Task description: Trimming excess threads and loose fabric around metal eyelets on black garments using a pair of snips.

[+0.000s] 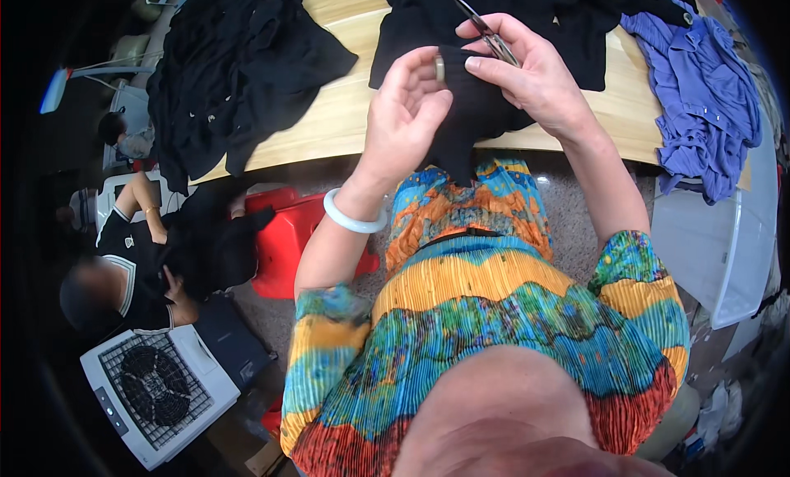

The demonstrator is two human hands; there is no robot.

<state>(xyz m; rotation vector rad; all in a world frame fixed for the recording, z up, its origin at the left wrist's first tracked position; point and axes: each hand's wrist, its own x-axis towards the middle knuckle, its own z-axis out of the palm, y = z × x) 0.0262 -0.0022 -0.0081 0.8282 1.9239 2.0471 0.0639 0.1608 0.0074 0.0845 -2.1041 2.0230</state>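
Note:
My right hand [535, 74] is closed round small metal thread snips [492, 42], their dark pointed blades aimed up and to the left. Under its thumb lies a black knit garment [473, 90], which hangs over the table's front edge towards my lap. Curled at the near edge of the same cloth, my left hand [407, 102] grips it with the fingers; a pale bangle circles that wrist. Between the left fingers and the fabric shows a small greenish-gold round piece [439, 68], too small to name surely. The cloth beneath both hands is partly hidden.
More black garments with buttons [239, 74] cover the left of the wooden table [346, 107]. Purple clothing [699, 98] drapes over its right end, above a white panel [699, 238]. At left are a red stool [284, 246], another seated person [140, 263] and a fan unit [160, 386].

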